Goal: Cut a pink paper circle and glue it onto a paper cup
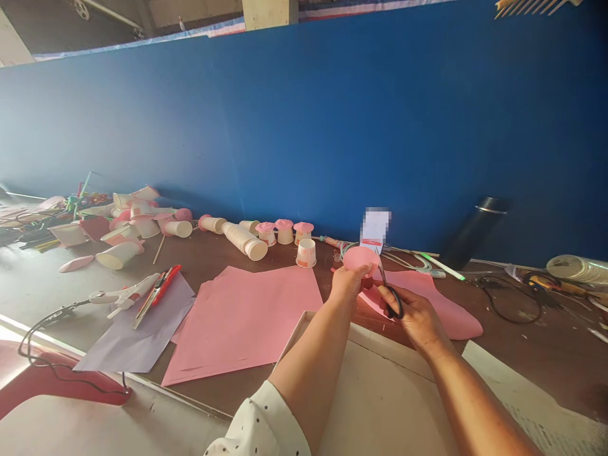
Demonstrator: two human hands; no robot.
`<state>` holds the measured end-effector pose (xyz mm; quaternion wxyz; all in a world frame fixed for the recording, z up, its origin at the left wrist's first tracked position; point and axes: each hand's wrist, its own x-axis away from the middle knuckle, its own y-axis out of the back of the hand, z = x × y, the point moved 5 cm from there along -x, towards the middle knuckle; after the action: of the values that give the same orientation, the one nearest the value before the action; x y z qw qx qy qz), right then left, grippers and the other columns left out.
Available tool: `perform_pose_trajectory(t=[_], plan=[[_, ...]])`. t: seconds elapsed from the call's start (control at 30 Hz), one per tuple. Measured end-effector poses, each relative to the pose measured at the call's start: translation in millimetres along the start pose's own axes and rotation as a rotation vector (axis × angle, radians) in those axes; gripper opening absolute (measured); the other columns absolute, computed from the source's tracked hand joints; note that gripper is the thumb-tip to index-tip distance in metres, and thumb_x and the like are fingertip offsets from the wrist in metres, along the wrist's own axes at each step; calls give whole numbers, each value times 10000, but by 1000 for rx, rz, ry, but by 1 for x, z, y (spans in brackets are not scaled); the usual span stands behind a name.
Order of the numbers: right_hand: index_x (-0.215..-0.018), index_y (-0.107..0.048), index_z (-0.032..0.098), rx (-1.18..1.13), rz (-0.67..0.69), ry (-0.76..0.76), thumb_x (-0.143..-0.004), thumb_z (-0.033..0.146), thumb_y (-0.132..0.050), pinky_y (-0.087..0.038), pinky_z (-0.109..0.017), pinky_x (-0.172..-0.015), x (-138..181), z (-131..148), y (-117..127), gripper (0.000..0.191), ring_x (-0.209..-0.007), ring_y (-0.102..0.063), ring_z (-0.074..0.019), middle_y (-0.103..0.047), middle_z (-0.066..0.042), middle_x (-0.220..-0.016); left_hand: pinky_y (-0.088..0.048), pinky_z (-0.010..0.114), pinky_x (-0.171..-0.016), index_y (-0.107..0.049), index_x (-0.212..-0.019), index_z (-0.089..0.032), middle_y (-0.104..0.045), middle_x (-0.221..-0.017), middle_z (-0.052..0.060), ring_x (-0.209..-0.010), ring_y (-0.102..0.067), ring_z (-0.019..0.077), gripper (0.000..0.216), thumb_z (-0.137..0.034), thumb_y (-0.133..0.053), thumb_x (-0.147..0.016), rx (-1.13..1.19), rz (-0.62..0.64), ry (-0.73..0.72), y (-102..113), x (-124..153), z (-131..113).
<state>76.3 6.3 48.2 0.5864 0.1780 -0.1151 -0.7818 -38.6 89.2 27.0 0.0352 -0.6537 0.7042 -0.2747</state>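
Left hand (350,282) pinches round pink paper (360,257), lower edge finger-hidden, right of center; right hand (420,318) grasps black-handled scissors (392,294), tips unclear.

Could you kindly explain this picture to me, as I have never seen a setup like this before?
Of course. There is no machine here: these are a person's own bare hands, seen from one camera worn on the head, looking forward and down. The left hand holds a rounded pink paper piece. The right hand holds black-handled scissors, with the blades by the paper's edge. On the dark table lie large pink sheets, a purple sheet, a white glue gun, a red cutter and many paper cups, some with pink paper on them. A blue panel stands behind.
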Motion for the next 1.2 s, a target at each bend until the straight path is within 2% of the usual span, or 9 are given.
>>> perform_pose_trajectory(t=[0.43,0.67,0.87,1.2], plan=[[-646,-655,215,10,2,-7,-790,617,-582,-414,-240,-572,-2,-2,-1,433,-602,-548,-160,-614,-5,-617,-379,186,-476,-634,-785,-102,-622,-634,42,-515,-560,92,259,-213,-803,-623,45,7,19,1,1,0],[-709,-691,214,29,4,-1,-797,605,-568,-416,-237,-572,-2,-1,-1,419,-614,-548,-167,-604,-3,-605,-368,188,-462,-639,-788,-102,-614,-622,38,-498,-548,90,237,-212,-787,-641,43,13,14,0,2,-2],[-659,-670,213,19,6,10,-800,604,-574,-414,-233,-582,-1,2,-1,427,-598,-534,-154,-598,-1,-607,-385,192,-477,-636,-798,-101,-621,-650,42,-512,-555,92,247,-199,-792,-634,61,-1,23,1,3,-2],[-802,-746,215,-42,-6,-18,-751,633,-620,-423,-238,-558,-3,-5,-2,439,-601,-555,-162,-622,-3,-618,-357,192,-455,-633,-796,-94,-619,-617,52,-517,-558,101,218,-215,-757,-663,25,-6,17,1,-2,0]])
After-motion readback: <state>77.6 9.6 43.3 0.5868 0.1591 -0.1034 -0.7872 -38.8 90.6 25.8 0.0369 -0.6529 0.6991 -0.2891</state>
